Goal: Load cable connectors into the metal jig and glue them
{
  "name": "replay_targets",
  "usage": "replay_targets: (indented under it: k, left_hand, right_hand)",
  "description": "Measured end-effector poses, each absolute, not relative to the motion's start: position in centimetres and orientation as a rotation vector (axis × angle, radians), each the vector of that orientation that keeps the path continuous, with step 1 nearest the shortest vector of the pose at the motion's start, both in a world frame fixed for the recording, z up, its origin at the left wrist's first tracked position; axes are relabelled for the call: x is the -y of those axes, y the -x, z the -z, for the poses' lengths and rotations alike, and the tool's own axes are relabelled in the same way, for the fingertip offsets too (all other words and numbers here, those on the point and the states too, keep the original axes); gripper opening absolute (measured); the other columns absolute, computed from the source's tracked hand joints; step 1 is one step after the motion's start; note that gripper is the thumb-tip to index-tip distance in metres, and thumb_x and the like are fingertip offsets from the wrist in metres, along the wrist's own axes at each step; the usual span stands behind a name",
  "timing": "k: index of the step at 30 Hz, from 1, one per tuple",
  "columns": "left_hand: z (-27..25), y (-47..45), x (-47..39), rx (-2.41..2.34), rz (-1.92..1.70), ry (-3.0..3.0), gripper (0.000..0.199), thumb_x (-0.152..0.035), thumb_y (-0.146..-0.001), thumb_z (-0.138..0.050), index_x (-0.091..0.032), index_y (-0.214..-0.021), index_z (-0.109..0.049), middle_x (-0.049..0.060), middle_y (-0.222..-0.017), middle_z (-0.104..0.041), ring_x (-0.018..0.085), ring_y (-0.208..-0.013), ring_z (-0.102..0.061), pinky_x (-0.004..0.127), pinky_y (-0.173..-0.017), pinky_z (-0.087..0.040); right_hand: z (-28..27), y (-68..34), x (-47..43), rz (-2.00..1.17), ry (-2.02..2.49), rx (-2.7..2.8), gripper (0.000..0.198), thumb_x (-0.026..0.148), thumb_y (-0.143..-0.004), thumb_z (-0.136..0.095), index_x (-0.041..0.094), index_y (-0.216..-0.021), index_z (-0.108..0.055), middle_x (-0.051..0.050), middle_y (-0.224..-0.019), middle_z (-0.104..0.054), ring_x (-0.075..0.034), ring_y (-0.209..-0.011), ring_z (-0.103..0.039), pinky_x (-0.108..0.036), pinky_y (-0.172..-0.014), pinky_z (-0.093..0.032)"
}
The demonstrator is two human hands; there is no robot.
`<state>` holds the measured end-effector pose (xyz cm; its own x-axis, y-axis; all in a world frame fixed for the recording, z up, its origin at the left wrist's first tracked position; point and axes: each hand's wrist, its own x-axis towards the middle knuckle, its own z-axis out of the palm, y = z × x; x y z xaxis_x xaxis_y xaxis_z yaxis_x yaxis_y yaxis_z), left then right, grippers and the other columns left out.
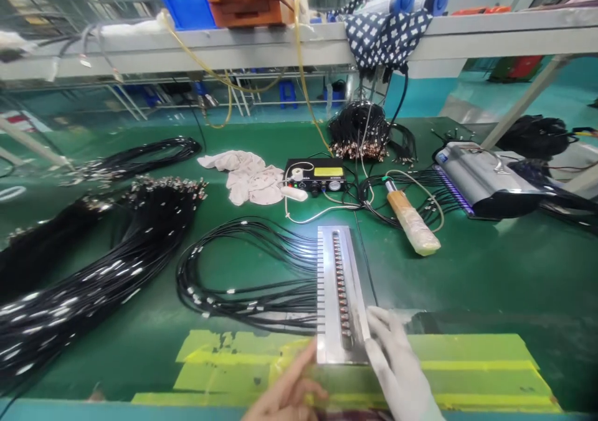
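Observation:
A long silver metal fixture (327, 296) lies lengthwise in front of me, with a row of small copper-coloured cable ends showing in its slot. Thin black cables (196, 271) run out of its notched left side and loop back in a bundle. My left hand (289, 390), bare, is at the near left corner, its index finger stretched along the edge and the other fingers loosely bent. A white glove covers my right hand (397, 365), whose fingers and thumb grip the fixture's near right edge. The fingertips' undersides are hidden.
Thick black cable bundles (107, 271) fill the left. Behind the fixture are a white cloth (252, 178), a black control box (315, 175) and a wrapped handheld tool (411, 222). A silver machine (486, 178) stands at right. Yellow tape (486, 365) covers the near mat; a shelf (280, 44) crosses above.

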<state>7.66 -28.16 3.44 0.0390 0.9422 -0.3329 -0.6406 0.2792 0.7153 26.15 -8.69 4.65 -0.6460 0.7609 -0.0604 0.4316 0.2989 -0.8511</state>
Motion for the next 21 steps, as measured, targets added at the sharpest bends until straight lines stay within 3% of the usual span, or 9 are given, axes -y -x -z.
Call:
replay_targets:
  k: [3,5,9,13,15,18,19,21]
  left_hand:
    - [-5.7,-7.7,27.6,-0.734,-1.385,-0.347,0.073,-0.029,-0.077,-0.074,-0.040,-0.145,-0.047,0.002,-0.160,-0.034,0.024,-0.124,-0.055,0.032,-0.093,-0.046]
    - [-6.7,-7.8,26.9,-0.669,-1.440,-0.335,0.072,-0.030,-0.077,-0.074,-0.039,-0.144,-0.048,0.000,-0.165,-0.022,0.023,-0.121,-0.057,0.029,-0.089,-0.048]
    - [-7.3,-8.2,25.1,-0.575,-1.502,-0.407,0.077,-0.029,-0.076,-0.076,-0.036,-0.146,-0.046,0.005,-0.164,-0.026,0.018,-0.108,-0.064,0.025,-0.082,-0.051]
    - [-7.0,-7.6,25.1,-0.717,-1.482,-0.471,0.079,-0.026,-0.073,-0.080,-0.032,-0.145,-0.048,0.011,-0.158,-0.039,0.020,-0.106,-0.064,0.028,-0.082,-0.052]
    - [-6.3,-5.9,27.0,-0.816,-1.546,-0.416,0.074,-0.037,-0.075,-0.079,-0.028,-0.143,-0.051,0.014,-0.152,-0.046,0.024,-0.112,-0.063,0.036,-0.090,-0.053]
    - [-5.1,-1.6,31.3,-0.888,-1.788,-0.173,0.080,-0.074,-0.072,-0.067,-0.024,-0.135,-0.058,0.016,-0.149,-0.050,0.034,-0.129,-0.055,0.050,-0.102,-0.051]
    - [-4.8,0.1,32.5,-0.943,-1.916,-0.049,0.086,-0.083,-0.071,-0.058,-0.022,-0.132,-0.060,0.017,-0.144,-0.055,0.034,-0.128,-0.057,0.049,-0.099,-0.053]
    - [-4.9,3.5,33.9,-1.101,-2.065,0.192,0.087,-0.081,-0.081,-0.044,-0.015,-0.136,-0.054,0.021,-0.132,-0.063,0.032,-0.119,-0.063,0.043,-0.088,-0.059]
  right_hand:
    - [-5.2,-26.3,7.7,-1.673,1.110,1.797,0.053,0.065,-0.091,-0.053,0.023,-0.116,-0.071,-0.016,-0.136,-0.057,-0.036,-0.124,-0.056,-0.056,-0.107,-0.047]
    - [-5.7,-25.8,7.5,-1.959,1.045,1.416,0.057,0.068,-0.088,-0.056,0.023,-0.121,-0.067,-0.017,-0.132,-0.062,-0.036,-0.114,-0.063,-0.052,-0.092,-0.057]
    - [-6.3,-23.5,8.9,-2.292,0.821,1.106,0.059,0.069,-0.087,-0.057,0.026,-0.127,-0.061,-0.016,-0.129,-0.065,-0.033,-0.105,-0.067,-0.043,-0.071,-0.061]
    - [-7.0,-22.1,9.2,-2.260,0.855,1.110,0.049,0.055,-0.078,-0.074,0.026,-0.117,-0.067,-0.014,-0.114,-0.071,-0.026,-0.074,-0.068,-0.033,-0.046,-0.052]
    - [-7.6,-23.1,7.5,-2.249,0.933,0.984,0.051,0.046,-0.073,-0.078,0.027,-0.120,-0.067,-0.011,-0.113,-0.072,-0.025,-0.071,-0.067,-0.030,-0.043,-0.050]
    - [-8.8,-25.8,3.6,-2.263,1.004,0.795,0.042,0.040,-0.074,-0.073,0.025,-0.113,-0.071,-0.010,-0.110,-0.073,-0.020,-0.064,-0.064,-0.028,-0.041,-0.049]
    - [-9.2,-26.6,2.3,-2.275,1.013,0.779,0.037,0.041,-0.076,-0.071,0.023,-0.108,-0.073,-0.011,-0.109,-0.074,-0.018,-0.056,-0.059,-0.027,-0.039,-0.047]
    - [-9.7,-27.7,0.5,-2.289,1.028,0.789,0.033,0.039,-0.077,-0.067,0.020,-0.103,-0.074,-0.012,-0.106,-0.074,-0.015,-0.050,-0.055,-0.026,-0.037,-0.044]
